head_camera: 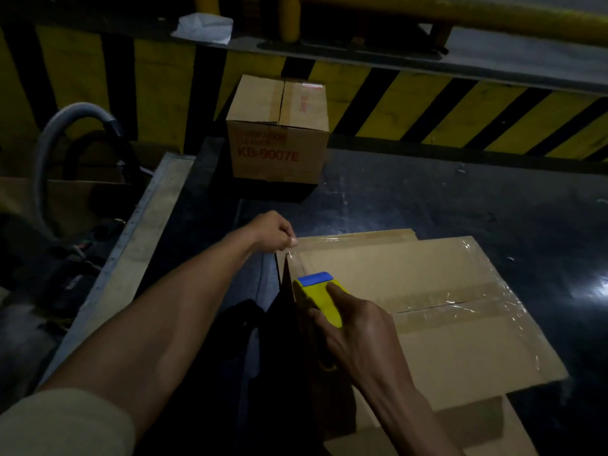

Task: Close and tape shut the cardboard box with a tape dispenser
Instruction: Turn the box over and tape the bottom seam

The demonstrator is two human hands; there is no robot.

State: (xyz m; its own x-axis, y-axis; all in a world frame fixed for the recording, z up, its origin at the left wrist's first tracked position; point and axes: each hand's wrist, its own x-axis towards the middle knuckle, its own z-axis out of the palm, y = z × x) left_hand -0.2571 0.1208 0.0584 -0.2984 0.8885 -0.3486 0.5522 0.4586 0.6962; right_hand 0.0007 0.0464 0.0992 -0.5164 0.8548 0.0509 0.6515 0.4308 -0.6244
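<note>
A brown cardboard box [437, 343] lies in front of me with its top flaps closed and clear tape along the centre seam and the right edge. My right hand [357, 327] grips a yellow and blue tape dispenser [320, 292] at the box's left edge. A strip of clear tape [294, 255] runs from the dispenser up to my left hand [274, 232], which pinches its end at the box's far left corner.
A second, sealed carton [279, 133] printed KB-9007E stands further back on the dark platform [460, 199]. A yellow and black striped barrier [427, 106] runs behind it. A grey hose [49, 149] and dark clutter lie to the left, beyond the platform's metal edge [141, 232].
</note>
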